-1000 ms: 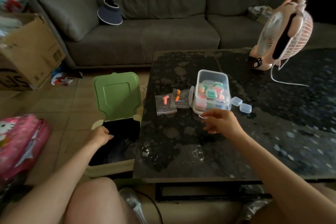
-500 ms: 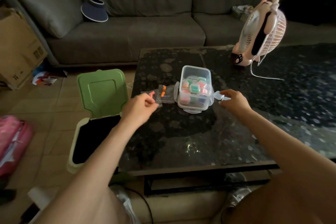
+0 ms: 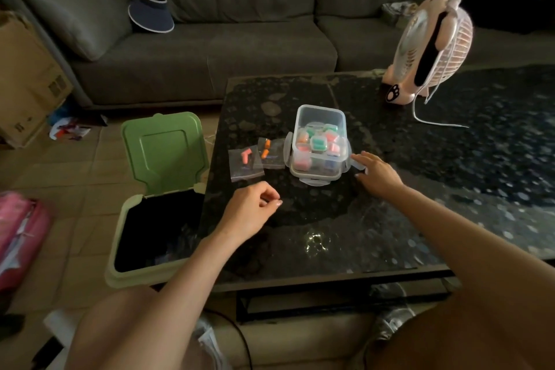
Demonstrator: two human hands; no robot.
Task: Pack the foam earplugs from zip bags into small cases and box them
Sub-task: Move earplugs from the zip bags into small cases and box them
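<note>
Two zip bags (image 3: 247, 168), one holding pink foam earplugs (image 3: 244, 156) and one orange, lay flat on the dark surface (image 3: 420, 189), just left of the clear box (image 3: 315, 117) of filled cases. Left hand (image 3: 249, 210) hovered near of the bags, fingers curled, thumb to fingertip; whether they pinched anything could not be told. Right hand (image 3: 378, 174), fingers nearly straight, lay over a small clear case (image 3: 359, 164) just right of the box. Risks: a slick bag skidding off the left edge into the open bin (image 3: 165, 153); light plugs bouncing away
</note>
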